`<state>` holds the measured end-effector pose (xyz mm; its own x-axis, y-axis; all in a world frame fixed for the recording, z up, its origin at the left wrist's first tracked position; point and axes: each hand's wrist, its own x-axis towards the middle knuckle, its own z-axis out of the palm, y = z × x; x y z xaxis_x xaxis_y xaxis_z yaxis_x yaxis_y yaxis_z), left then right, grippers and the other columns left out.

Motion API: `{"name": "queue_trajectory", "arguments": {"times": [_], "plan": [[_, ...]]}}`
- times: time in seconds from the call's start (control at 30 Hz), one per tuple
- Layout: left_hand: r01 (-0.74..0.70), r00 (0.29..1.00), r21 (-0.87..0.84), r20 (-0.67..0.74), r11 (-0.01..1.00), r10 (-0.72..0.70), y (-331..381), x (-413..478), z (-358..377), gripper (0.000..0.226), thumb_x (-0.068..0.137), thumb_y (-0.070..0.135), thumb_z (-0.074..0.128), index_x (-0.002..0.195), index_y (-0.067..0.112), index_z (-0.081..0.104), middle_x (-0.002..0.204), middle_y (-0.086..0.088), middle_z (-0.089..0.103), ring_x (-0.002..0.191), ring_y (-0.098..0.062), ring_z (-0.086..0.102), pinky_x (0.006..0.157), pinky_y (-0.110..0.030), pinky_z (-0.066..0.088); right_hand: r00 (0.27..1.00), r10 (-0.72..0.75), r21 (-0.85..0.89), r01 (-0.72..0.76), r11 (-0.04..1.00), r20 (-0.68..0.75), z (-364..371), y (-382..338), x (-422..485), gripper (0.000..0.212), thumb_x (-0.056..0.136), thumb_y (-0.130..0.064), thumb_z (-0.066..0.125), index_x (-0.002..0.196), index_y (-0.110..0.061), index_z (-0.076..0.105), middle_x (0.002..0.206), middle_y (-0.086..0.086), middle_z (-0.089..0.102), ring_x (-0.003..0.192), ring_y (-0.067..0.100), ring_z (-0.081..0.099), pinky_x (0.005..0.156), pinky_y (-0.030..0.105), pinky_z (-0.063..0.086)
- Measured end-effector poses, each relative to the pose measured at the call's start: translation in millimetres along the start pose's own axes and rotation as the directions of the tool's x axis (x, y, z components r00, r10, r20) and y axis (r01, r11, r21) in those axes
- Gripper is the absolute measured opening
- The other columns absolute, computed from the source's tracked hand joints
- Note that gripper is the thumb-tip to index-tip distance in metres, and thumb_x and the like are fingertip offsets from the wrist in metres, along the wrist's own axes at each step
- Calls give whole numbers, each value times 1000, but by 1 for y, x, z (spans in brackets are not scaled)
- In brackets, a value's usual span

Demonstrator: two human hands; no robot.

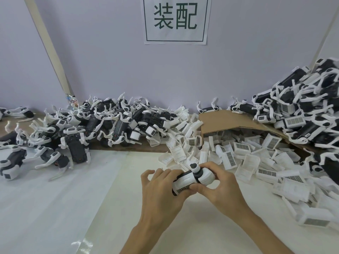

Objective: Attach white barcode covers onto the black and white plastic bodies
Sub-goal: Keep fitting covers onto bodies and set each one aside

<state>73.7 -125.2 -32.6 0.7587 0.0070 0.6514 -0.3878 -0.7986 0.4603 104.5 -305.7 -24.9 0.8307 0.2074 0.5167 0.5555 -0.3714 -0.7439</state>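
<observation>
Both forearms come up from six o'clock and meet just below the middle of the view. Left hand (pixel 161 191) has its fingers curled round the near-left end of a black and white body (pixel 204 176), steadying it clear of the white sheet (pixel 55 208) that covers the table. Right hand (pixel 222 187) wraps over the far-right end, fingers bent across the top and thumb laid against the white cover (pixel 183 186), whose barcode strip faces the camera. So both hands are clamped on the one piece, and the cover sits on the body's lower left part. I judge this to be the seating step: one hand braces while the other thumb pushes the cover home. Whether it has clicked fully I cannot tell.

Just beyond the hands, from one to four o'clock, loose covers (pixel 242 158) spill out of a tipped cardboard box (pixel 229 119), lying within easy reach of the right hand for the next pick.

Farther off at ten o'clock lies the left heap (pixel 77 149) of bodies, several showing bare black undersides, probably the ones waiting. At two o'clock the right heap (pixel 302 110) climbs the wall (pixel 110 61); many there show barcode panels, so likely finished. A paper sign (pixel 176 19) hangs at twelve.
</observation>
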Motion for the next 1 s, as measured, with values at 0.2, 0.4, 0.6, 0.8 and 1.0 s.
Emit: {"name": "queue_trajectory", "arguments": {"times": [0.2,0.4,0.6,0.8,1.0], "plan": [[56,998,-79,-26,995,-58,2,-1,-1,39,82,73,51,84,37,68,64,21,62,71,-2,56,93,-28,26,953,208,320,-272,908,222,-7,-1,4,42,81,-26,75,121,-23,62,95,6,70,85,26,66,76,39,55],[223,960,-475,-44,852,-276,-4,7,-6,40,89,53,41,71,27,66,64,8,67,63,-13,59,71,-46,47,929,199,380,-314,870,312,-17,-2,7,40,82,-29,72,122,-20,68,94,9,70,73,19,61,56,27,48],[222,918,-488,-187,844,-350,-9,8,-4,35,92,43,39,70,35,66,89,26,68,90,1,60,88,-54,45,795,388,171,-512,842,467,-76,-18,40,30,84,-25,73,111,-12,66,82,12,66,59,20,59,51,26,48],[195,935,-510,-160,837,-315,-1,10,-2,31,85,47,34,78,40,63,88,23,66,89,-1,58,76,-40,40,894,400,765,-112,634,-201,-206,-78,130,35,98,-21,58,128,-3,54,116,18,65,89,24,73,72,32,60],[219,932,-541,-131,812,-338,-2,13,-4,33,85,48,34,74,40,64,85,19,66,87,-6,59,69,-18,40,808,520,560,-304,771,-277,-205,-57,144,25,103,-29,49,125,-18,55,135,14,58,95,24,68,83,36,51]]}}
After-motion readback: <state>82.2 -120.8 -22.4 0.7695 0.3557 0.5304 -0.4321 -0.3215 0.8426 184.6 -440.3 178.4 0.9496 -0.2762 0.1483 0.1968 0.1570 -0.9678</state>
